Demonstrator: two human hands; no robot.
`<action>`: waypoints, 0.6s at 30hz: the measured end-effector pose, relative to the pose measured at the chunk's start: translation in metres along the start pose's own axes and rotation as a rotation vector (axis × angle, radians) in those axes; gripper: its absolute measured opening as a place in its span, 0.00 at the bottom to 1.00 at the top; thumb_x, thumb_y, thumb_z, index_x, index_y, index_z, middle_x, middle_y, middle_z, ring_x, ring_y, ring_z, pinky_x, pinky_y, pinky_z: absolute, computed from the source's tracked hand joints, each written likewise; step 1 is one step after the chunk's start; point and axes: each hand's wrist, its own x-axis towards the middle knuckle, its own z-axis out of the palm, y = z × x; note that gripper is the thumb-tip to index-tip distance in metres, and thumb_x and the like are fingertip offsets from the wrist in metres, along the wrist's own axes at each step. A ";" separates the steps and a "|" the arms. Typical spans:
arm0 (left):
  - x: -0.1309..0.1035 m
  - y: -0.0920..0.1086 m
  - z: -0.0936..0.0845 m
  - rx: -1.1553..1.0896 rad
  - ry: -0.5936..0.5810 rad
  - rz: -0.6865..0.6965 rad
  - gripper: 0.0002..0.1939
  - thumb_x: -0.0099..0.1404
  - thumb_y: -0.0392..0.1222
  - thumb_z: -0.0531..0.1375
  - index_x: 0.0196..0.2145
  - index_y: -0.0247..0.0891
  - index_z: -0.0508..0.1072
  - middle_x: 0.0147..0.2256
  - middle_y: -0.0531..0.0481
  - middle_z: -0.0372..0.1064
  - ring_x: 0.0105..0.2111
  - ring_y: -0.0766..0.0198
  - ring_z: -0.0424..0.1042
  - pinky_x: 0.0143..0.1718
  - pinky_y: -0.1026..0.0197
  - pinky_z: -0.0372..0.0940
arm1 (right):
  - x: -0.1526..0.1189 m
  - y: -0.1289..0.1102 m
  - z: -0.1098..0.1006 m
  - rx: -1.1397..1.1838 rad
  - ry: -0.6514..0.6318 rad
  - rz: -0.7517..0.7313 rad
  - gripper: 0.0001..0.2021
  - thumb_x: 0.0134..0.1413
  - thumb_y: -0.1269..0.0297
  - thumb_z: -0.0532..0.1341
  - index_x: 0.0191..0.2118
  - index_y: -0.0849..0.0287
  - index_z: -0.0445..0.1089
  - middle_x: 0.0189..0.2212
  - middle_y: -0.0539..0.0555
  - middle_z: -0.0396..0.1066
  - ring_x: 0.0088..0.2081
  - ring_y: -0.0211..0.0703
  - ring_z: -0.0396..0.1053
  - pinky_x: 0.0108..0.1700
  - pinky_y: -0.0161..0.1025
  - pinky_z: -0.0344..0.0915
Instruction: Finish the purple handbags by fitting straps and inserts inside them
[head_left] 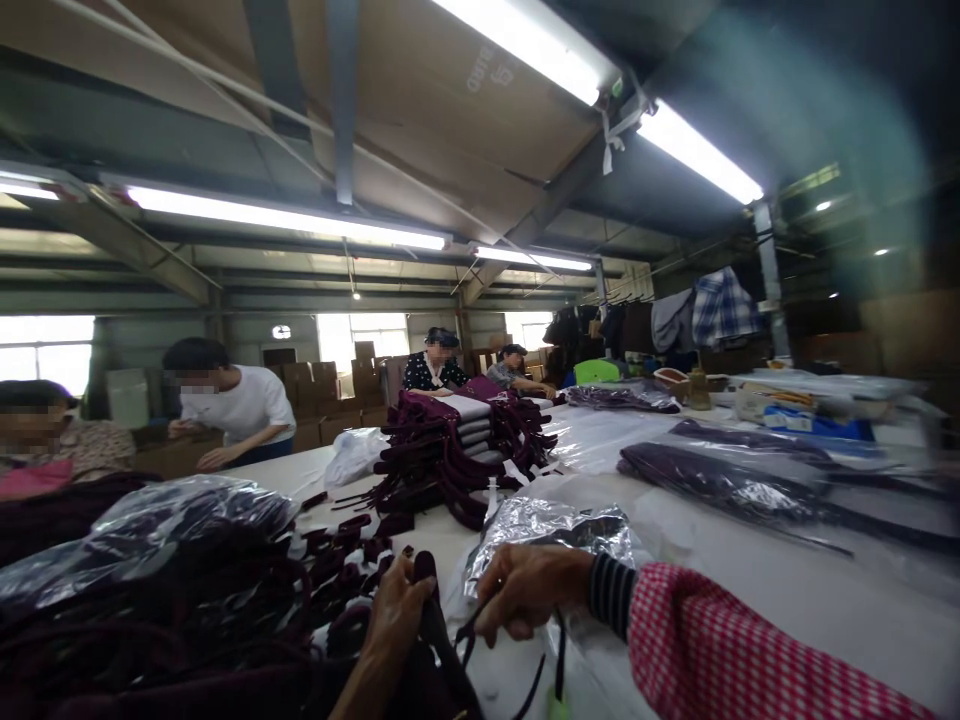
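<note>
My left hand (396, 612), low in the middle of the head view, is closed on a dark maroon padded fabric strap (441, 645). The strap's rounded end pokes up past my thumb, and its lower part runs out of the frame. To the right, my right hand (525, 592) pinches a thin dark cord (467, 630) beside the strap. More dark cord ends hang below that hand. Just behind it lies a crinkled clear plastic bag (551, 525). On the left is a heap of dark maroon fabric pieces (217, 610) with white tags.
A tall stack of maroon and grey fabric goods (465, 440) stands ahead on the white table (705, 545). Plastic-wrapped dark goods (720, 485) lie to the right. Clear plastic (180, 515) covers part of the left heap. Several co-workers, one in a white shirt (251, 405), are around the table.
</note>
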 end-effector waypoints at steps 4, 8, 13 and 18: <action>-0.003 0.004 -0.004 -0.012 0.035 -0.045 0.12 0.50 0.39 0.62 0.23 0.41 0.59 0.19 0.58 0.57 0.21 0.66 0.61 0.22 0.65 0.56 | -0.056 0.001 -0.030 -0.161 -0.040 0.162 0.11 0.46 0.59 0.70 0.35 0.60 0.80 0.14 0.46 0.66 0.14 0.30 0.54 0.18 0.29 0.43; -0.007 0.007 -0.002 -0.050 0.003 -0.143 0.13 0.54 0.36 0.64 0.26 0.40 0.60 0.19 0.61 0.57 0.19 0.68 0.62 0.21 0.67 0.56 | -0.080 0.018 -0.056 -0.299 0.250 0.063 0.12 0.49 0.59 0.67 0.36 0.62 0.79 0.22 0.50 0.70 0.20 0.35 0.62 0.24 0.31 0.55; -0.013 0.014 -0.004 -0.103 -0.045 -0.220 0.09 0.66 0.36 0.61 0.31 0.37 0.63 0.22 0.61 0.59 0.19 0.72 0.61 0.21 0.69 0.58 | -0.040 0.017 -0.020 -0.586 0.473 -0.232 0.18 0.49 0.55 0.71 0.45 0.56 0.78 0.49 0.56 0.73 0.53 0.53 0.67 0.56 0.44 0.61; -0.017 0.020 -0.007 -0.112 -0.043 -0.198 0.10 0.66 0.37 0.62 0.30 0.37 0.63 0.22 0.61 0.58 0.20 0.72 0.60 0.21 0.69 0.58 | 0.031 0.023 0.040 -0.367 0.336 -0.151 0.18 0.43 0.69 0.68 0.44 0.60 0.76 0.32 0.52 0.74 0.34 0.43 0.71 0.38 0.37 0.65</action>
